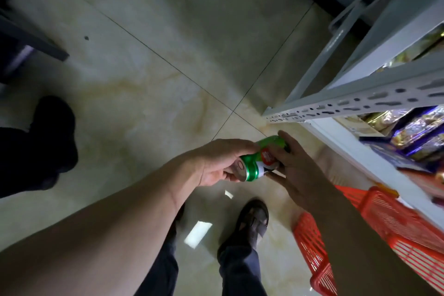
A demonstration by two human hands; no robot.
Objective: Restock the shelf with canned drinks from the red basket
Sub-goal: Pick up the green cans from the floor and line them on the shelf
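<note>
1. Red plastic slatted basket (394,230) sits on the floor at the foot of the shelf, by the person's right foot. The right forearm covers much of it and the frame edge cuts it off, so I can't tell if any cans are left inside.
2. Left hand (216,163): fingers curled round the base end of a green aluminium drink can with a red-and-white label (259,163). The can lies on its side in mid-air, above the floor.
3. Right hand (298,170): fingers fairly straight against the can's other end, thumb under it. Can't tell if that is a firm grip or only a steadying touch.
4. There may be two green cans end to end; motion blur hides any seam.
5. Risk: the can is shared between two hands over hard pale glossy floor tile (144,79). A loose handover could drop and dent it.
6. Risk: swinging toward the grey perforated-steel shelf unit (360,101), the can could clip the front rail or knock the purple-and-gold snack packets (418,132) on the white board.
7. The target spot for cans is not visible. Upper levels are cropped and blurred.
8. Dark shapes at the left edge are unidentifiable.
</note>
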